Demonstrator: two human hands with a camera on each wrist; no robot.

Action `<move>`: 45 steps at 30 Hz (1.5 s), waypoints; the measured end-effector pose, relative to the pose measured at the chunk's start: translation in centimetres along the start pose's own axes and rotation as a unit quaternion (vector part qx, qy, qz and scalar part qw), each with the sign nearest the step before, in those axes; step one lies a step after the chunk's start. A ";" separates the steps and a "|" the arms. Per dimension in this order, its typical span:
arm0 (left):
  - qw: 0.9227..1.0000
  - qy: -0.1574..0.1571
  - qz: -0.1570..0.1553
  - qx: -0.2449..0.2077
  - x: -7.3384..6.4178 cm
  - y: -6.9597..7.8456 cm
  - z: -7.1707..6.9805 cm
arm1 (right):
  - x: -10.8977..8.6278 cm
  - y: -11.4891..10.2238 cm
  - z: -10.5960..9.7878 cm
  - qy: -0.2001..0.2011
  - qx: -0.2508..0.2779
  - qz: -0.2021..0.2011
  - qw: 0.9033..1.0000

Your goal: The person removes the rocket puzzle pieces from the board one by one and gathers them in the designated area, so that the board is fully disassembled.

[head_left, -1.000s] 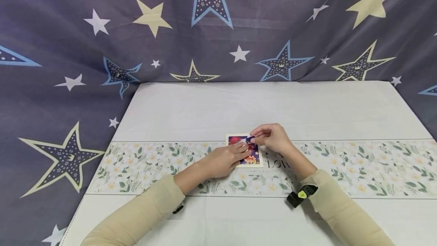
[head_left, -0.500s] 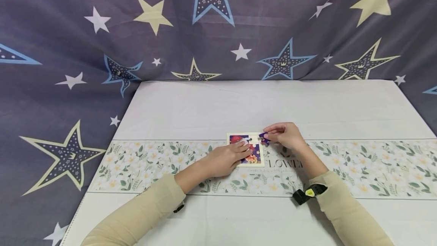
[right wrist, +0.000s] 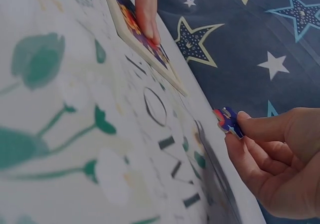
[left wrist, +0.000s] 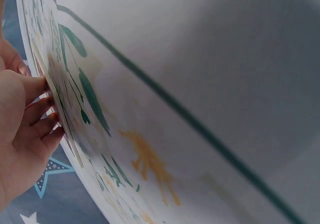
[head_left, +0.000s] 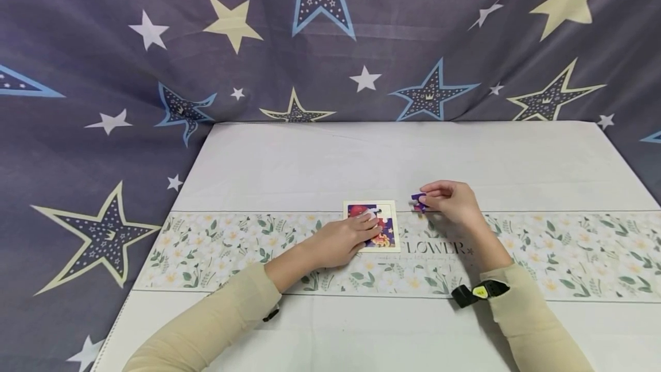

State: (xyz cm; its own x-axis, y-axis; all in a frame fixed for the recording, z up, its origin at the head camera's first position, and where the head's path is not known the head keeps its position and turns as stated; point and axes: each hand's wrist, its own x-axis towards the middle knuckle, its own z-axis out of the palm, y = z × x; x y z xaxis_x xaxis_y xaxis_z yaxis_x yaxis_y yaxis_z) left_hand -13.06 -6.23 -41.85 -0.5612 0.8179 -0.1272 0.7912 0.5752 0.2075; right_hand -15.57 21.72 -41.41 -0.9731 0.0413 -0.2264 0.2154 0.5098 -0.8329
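Note:
A small square jigsaw puzzle (head_left: 389, 238) with a cream frame lies flat mid-table in the head view, its picture purple, red and orange. My left hand (head_left: 343, 241) rests on it, fingers extended across the picture and covering part of it. At the puzzle's upper right, a pale bare gap shows in the picture. To the right of the frame, my right hand (head_left: 455, 202) pinches a purple puzzle piece (head_left: 416, 202) between thumb and fingers. The right wrist view shows this puzzle piece (right wrist: 229, 123) with red and blue print, held above the table surface.
A white table cover (head_left: 310, 159) has a floral band (head_left: 222, 251) across it, lettered "FLOWER" (head_left: 436, 247) right of the puzzle. A dark star-patterned cloth (head_left: 170, 62) hangs behind the table and down its left side.
My right hand has lifted the puzzle piece out of the puzzle's upper right and carried it to the right, exposing the pale gap. My left hand has stayed on the puzzle.

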 end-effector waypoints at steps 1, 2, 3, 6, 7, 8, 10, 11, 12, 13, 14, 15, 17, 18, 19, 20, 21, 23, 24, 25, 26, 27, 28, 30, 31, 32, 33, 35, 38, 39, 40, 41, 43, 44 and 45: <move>1.000 -0.001 0.000 0.000 0.0 0.0 0.0 | 0.0 0.1 -0.1 0.002 0.000 -0.001 1.000; 1.000 -0.002 0.000 0.000 0.0 0.0 0.0 | 0.0 0.2 -0.3 0.004 0.000 -0.002 1.000; 1.000 -0.003 0.000 -0.001 0.0 0.0 0.0 | -0.1 0.3 -0.4 0.006 -0.001 -0.004 1.000; 1.000 -0.003 0.000 -0.004 0.0 0.1 0.0 | -0.2 0.5 -0.9 0.010 -0.005 -0.007 1.000; 1.000 -0.003 -0.001 -0.005 0.0 0.1 0.0 | -0.2 0.6 -1.0 0.011 -0.004 -0.007 1.000; 1.000 -0.002 -0.001 -0.006 0.0 0.1 0.0 | -0.2 0.7 -1.2 0.010 0.001 -0.008 1.000; 1.000 0.000 -0.001 -0.006 0.0 0.1 0.0 | -0.3 1.0 -1.4 0.006 0.019 -0.009 1.000; 1.000 0.001 0.000 -0.005 0.0 0.0 0.0 | -0.3 1.1 -1.6 0.004 0.029 -0.008 1.000; 1.000 0.002 0.000 -0.004 0.0 0.0 0.0 | -0.3 1.2 -1.8 0.003 0.039 -0.010 0.999; 1.000 0.002 0.000 -0.004 0.0 0.0 0.0 | -0.3 1.4 -1.9 0.002 0.048 -0.011 0.999; 1.000 0.002 0.000 -0.004 0.0 0.0 0.0 | -0.3 1.5 -2.1 0.001 0.056 -0.012 0.998; 1.000 0.002 0.000 -0.003 0.0 0.0 0.0 | -0.3 1.6 -2.2 0.001 0.060 -0.012 0.998; 1.000 0.002 0.000 -0.002 0.0 0.0 0.0 | -0.3 1.9 -2.6 0.003 0.059 -0.010 0.998; 1.000 0.002 0.000 -0.001 -0.1 0.0 0.0 | -0.4 2.0 -2.7 0.005 0.057 -0.011 0.998; 1.000 0.002 0.000 -0.001 -0.1 0.0 -0.1 | -0.4 2.0 -2.9 0.006 0.057 -0.008 0.998; 1.000 0.002 0.000 -0.001 -0.1 0.0 -0.1 | -0.4 2.1 -3.0 0.007 0.058 -0.006 0.998; 1.000 0.002 0.000 -0.001 -0.1 0.0 -0.1 | -0.3 2.2 -3.1 0.008 0.058 -0.004 0.998; 1.000 0.002 0.000 -0.002 -0.1 0.0 -0.1 | -0.4 2.3 -3.4 0.011 0.056 0.001 0.998; 1.000 0.001 0.000 -0.003 -0.1 0.0 -0.1 | -0.4 2.3 -3.5 0.013 0.054 0.003 0.998; 1.000 0.000 0.000 -0.004 -0.1 0.0 -0.1 | -0.4 2.4 -3.6 0.014 0.051 0.007 0.999; 1.000 0.000 0.000 -0.004 -0.1 0.0 -0.1 | -0.5 2.5 -3.7 0.017 0.044 0.009 0.999; 1.000 0.000 0.000 -0.004 -0.1 0.0 -0.1 | -0.5 2.6 -3.8 0.020 0.036 0.010 0.999; 1.000 0.000 0.000 -0.003 -0.1 0.0 -0.1 | -0.5 2.7 -3.9 0.025 0.024 0.011 0.999; 1.000 0.000 0.001 -0.001 -0.1 0.0 -0.1 | -0.5 2.9 -4.1 0.037 -0.003 0.008 0.999; 1.000 0.001 0.001 0.001 -0.1 0.0 -0.1 | -0.5 3.0 -4.2 0.044 -0.014 0.006 0.999; 1.000 0.001 0.001 0.001 -0.1 0.0 -0.1 | -0.5 3.2 -4.2 0.052 -0.028 0.002 0.998; 1.000 0.001 0.001 0.001 -0.1 0.0 -0.1 | -0.5 3.3 -4.3 0.059 -0.039 -0.002 0.997; 1.000 0.001 0.001 0.002 -0.1 -0.1 0.0 | -0.5 3.5 -4.5 0.071 -0.059 -0.008 0.996; 1.000 0.000 0.001 0.001 -0.1 -0.1 0.0 | -0.5 3.7 -4.8 0.084 -0.081 -0.014 0.993; 1.000 0.000 0.001 0.001 -0.1 -0.1 0.0 | -0.6 3.8 -4.9 0.086 -0.088 -0.016 0.992; 1.000 0.000 0.001 0.001 0.0 -0.1 0.0 | -0.6 3.9 -5.1 0.088 -0.095 -0.020 0.991; 1.000 -0.001 0.001 0.001 0.0 -0.1 0.0 | -0.7 4.0 -5.2 0.089 -0.097 -0.023 0.991; 1.000 0.000 0.000 0.001 0.0 0.0 0.0 | -0.8 4.1 -5.4 0.086 -0.094 -0.028 0.992; 1.000 0.000 0.000 0.001 0.0 0.0 0.0 | -0.8 4.2 -5.5 0.085 -0.096 -0.030 0.991; 1.000 0.000 0.000 0.002 -0.1 0.0 0.0 | -0.8 4.3 -5.6 0.085 -0.095 -0.031 0.991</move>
State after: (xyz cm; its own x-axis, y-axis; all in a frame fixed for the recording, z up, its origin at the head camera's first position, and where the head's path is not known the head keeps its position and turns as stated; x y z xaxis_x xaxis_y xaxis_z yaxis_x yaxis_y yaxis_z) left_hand -13.04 -6.28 -41.80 -0.5609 0.8180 -0.1276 0.7923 0.5750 0.2041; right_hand -14.28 28.72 -41.96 -0.9873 0.1398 -0.0758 0.1505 0.6674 -0.7293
